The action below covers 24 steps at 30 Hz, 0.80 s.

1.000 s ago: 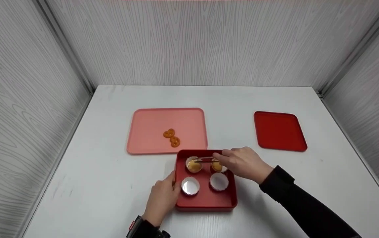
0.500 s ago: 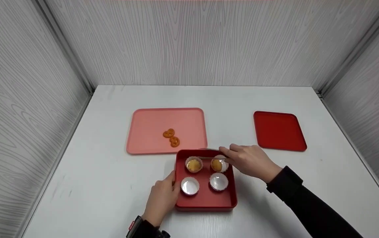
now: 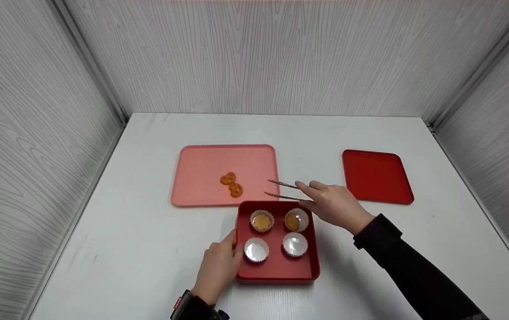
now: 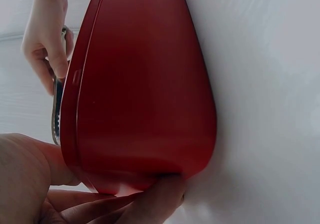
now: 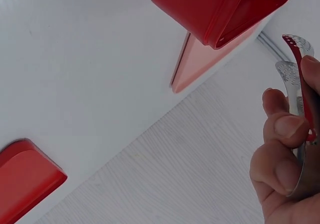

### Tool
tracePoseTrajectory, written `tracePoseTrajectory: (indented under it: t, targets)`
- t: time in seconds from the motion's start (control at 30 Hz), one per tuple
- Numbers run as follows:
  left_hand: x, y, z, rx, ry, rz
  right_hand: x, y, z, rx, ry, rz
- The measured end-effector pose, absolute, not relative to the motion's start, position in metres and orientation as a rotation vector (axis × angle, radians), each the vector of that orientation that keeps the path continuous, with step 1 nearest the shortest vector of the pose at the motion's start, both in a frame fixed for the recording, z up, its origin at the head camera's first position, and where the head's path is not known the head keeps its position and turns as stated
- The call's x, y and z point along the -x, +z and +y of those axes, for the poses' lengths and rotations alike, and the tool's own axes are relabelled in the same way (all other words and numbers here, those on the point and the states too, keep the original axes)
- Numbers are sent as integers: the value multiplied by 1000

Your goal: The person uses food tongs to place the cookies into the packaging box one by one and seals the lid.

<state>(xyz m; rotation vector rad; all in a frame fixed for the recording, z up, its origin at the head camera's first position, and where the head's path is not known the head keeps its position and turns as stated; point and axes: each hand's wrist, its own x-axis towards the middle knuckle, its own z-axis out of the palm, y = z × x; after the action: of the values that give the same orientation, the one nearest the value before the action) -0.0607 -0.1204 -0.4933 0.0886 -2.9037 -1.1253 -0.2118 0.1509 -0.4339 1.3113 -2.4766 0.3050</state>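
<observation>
My left hand [image 3: 219, 264] grips the left side of a square red box [image 3: 276, 269], thumb at the rim and fingers along the outer wall in the left wrist view. Inside stand several white paper baking cups. The back-left cup holds a golden-yellow piece [image 3: 261, 221], the back-right cup a rounder brownish-yellow piece [image 3: 292, 222]. Shiny bottoms show in the front cups [image 3: 256, 250]. My right hand [image 3: 336, 206] holds metal tongs [image 3: 284, 197] over the box's back edge, pointing left. Their perforated tips [image 5: 289, 72] stand apart with nothing between them.
A pink tray [image 3: 201, 164] lies behind the box, bearing two small pretzels [image 3: 236, 190] that lie against each other. A smaller red tray [image 3: 376, 175] sits at the back right. Grey wood-grain panels [image 3: 254, 58] enclose the white table [image 3: 117, 231].
My right hand has drawn the tongs up out of the box and back toward the pink tray; their arms have spread. The left hand stays on the box.
</observation>
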Motion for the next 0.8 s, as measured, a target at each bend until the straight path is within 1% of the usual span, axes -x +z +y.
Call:
tracePoseTrajectory:
  t: [0.47, 0.8]
  targets:
    - [61, -494, -120, -88, -1111, -2899, 231, -432, 118, -1354, 292, -2546]
    - [60, -495, -120, -92, -1108, -2892, 247, -440, 87, -1435, 310, -2641]
